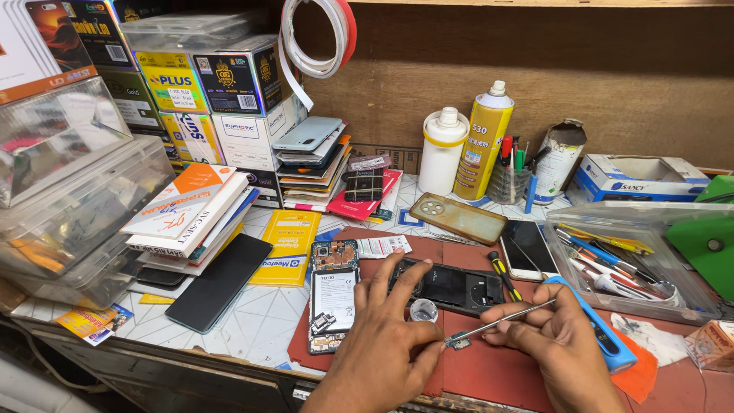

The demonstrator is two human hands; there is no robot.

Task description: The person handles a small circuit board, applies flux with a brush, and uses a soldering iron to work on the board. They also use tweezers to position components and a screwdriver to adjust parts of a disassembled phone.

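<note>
Left hand (pixel 386 325): fingers spread flat on the red mat (pixel 489 371), thumb tip beside the small part (pixel 459 343).
Small part: on the mat between both hands, nearer the left thumb.
Tweezers (pixel 501 323): long axis runs up-right from the part.
Right hand (pixel 562 340): fingers pinching the tweezers.

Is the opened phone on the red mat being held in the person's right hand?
No: the opened phone lies on the red mat beside the left hand, while the right hand holds tweezers.
</note>
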